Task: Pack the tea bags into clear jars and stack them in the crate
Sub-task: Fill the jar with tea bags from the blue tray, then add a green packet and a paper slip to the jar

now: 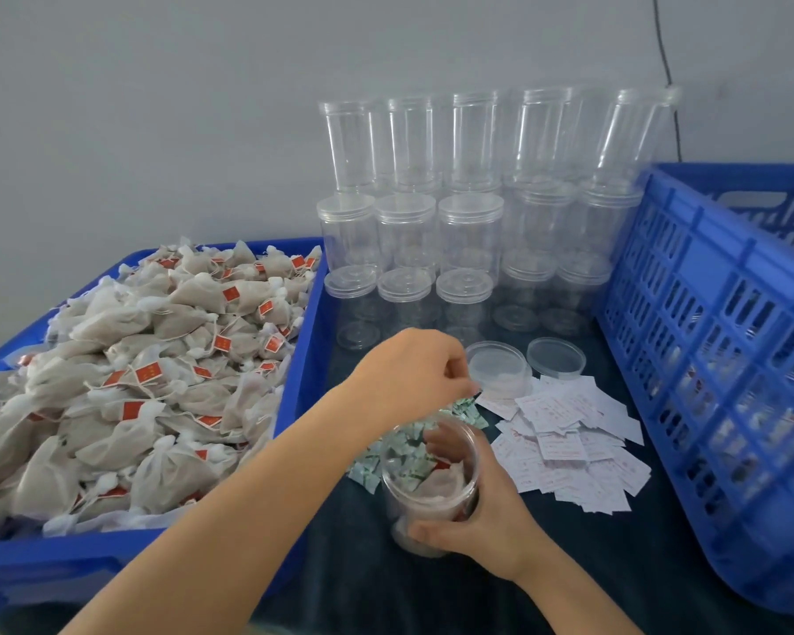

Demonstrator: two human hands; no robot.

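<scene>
Clear plastic jar (432, 488), part filled with tea bags, stands on the dark tabletop (615, 566), gripped low round its side by the right hand (487, 520). The left hand (413, 373) hovers just above its mouth, fingers curled and pinched together; whether they hold anything cannot be told. Left of both hands lies a blue tray (303, 341) heaped with tea bags (147, 382). Beyond them stand stacked empty jars (468, 231); right of them, a blue crate (716, 359).

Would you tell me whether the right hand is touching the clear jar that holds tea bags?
Touching. The head view shows the right hand wrapped around the jar, fingers curled against its lower wall.
</scene>
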